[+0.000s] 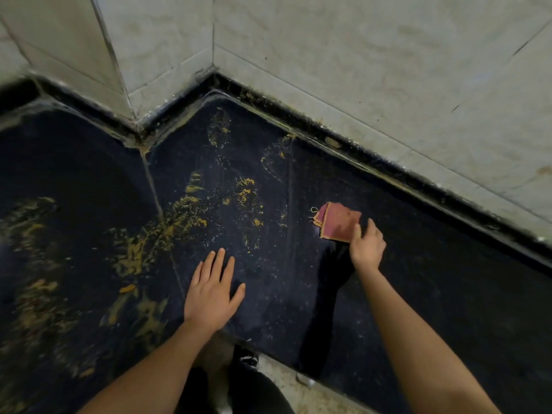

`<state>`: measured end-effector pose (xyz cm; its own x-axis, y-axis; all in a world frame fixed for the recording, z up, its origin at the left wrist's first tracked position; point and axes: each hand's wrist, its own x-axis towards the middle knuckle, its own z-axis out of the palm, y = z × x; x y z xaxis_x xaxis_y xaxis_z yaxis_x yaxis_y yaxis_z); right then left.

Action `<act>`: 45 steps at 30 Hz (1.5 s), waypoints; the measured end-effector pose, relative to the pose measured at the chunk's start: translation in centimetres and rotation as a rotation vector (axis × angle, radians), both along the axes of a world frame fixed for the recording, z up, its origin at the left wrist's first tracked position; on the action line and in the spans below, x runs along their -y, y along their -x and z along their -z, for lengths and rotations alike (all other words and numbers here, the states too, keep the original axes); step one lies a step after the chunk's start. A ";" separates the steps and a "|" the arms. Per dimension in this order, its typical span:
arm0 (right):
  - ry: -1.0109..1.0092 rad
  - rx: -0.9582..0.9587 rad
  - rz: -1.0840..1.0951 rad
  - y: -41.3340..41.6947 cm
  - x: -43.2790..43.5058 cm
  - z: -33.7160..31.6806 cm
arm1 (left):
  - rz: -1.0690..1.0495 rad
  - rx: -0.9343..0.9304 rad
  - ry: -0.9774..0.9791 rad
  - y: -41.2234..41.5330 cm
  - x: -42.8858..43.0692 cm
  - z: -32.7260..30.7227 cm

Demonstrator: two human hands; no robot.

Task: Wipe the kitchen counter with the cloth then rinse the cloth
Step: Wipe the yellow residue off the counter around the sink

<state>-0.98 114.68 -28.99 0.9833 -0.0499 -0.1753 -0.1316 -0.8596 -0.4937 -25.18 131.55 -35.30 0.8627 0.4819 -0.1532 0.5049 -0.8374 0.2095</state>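
Cloth point(337, 224) lies folded on the dark desk point(448, 294), red with a yellow edge, off to the right of the yellow stains point(191, 204) and towards the tiled wall point(358, 70). Right hand point(367, 246) has its grip clenched on the cloth's near edge. Left hand point(212, 291) lies flat, grip released and fingers spread, on the near side of those stains.

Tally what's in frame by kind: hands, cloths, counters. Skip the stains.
hands: 2 (left hand flat on the counter, right hand holding the cloth)
red cloth: 1
dark counter: 1
total: 4
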 end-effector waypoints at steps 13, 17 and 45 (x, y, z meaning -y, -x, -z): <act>0.343 -0.169 -0.333 -3.8 -6.6 4.5 | -0.039 -0.011 0.033 -0.1 -0.1 0.2; 0.406 -0.102 -0.652 -0.6 -7.3 4.4 | -0.059 0.001 0.023 0.0 -0.1 0.3; 0.340 -0.107 -0.497 -2.6 -9.7 4.4 | -0.061 0.003 -0.001 -0.1 0.1 0.1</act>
